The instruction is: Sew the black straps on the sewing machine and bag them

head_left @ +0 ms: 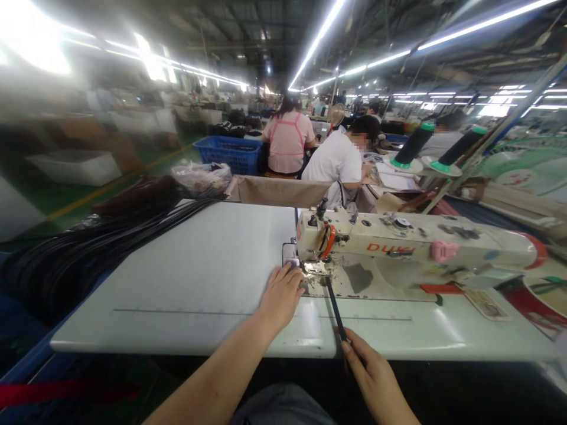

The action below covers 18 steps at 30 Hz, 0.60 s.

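At front edge of white worktable (190,265): right hand (368,365), thumb and fingers pinched on narrow black strip (335,307), which runs up to sewing machine (398,239). Left hand (282,295): laid flat beside needle plate (315,268), gripping nothing visible. Advisable: strip straight, lightly taut; fingertips clear of needle plate. Sewing machine limits room ahead. Leftward: black strip bundle (75,257), ends overlapping worktable. Beyond: thread cones (413,146), two co-workers (287,141), blue basket (230,154).

This is a sewing workshop, large as a factory floor: a sewing machine (420,236) is set in a table (199,254) marked with a ruler (212,313), with cones (414,144) of black thread behind. Beyond, people (290,144) sit near a blue crate (230,154), under long strip lights (316,44) and metal roof beams (241,26).
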{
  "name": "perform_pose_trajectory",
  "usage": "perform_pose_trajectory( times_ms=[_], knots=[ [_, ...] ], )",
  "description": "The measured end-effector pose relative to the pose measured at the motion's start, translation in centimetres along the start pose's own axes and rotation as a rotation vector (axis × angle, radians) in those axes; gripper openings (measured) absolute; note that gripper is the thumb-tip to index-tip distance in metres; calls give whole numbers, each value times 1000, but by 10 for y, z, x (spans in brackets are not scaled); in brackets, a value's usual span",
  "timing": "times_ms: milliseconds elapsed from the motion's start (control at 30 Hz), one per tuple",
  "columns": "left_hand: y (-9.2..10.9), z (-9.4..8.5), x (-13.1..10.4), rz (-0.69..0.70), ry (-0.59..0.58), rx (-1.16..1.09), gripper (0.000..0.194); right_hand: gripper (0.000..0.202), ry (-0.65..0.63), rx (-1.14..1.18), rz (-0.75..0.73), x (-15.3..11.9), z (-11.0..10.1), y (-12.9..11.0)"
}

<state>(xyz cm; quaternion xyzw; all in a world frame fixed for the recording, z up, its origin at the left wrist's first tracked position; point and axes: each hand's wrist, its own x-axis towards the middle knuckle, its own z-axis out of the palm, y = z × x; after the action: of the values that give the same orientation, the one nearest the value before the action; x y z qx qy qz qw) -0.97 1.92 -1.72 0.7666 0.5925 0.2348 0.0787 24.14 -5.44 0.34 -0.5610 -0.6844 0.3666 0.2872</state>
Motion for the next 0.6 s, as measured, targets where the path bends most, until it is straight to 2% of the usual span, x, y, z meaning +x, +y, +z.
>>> perform_pose_trajectory(
  times_ms=[133,267,333,600],
  knots=[
    [-1,1,0,-28,-12,-69,29,64,-30,4,2,0,2,-1],
    [-11,3,10,-76,43,-162,24,60,-8,12,-21,2,9,1],
    [-19,4,20,-104,53,-161,25,61,-23,4,-15,2,13,-1],
    [-45,2,80,-163,-30,-114,41,60,-107,-52,-56,3,27,-25]
  ],
)
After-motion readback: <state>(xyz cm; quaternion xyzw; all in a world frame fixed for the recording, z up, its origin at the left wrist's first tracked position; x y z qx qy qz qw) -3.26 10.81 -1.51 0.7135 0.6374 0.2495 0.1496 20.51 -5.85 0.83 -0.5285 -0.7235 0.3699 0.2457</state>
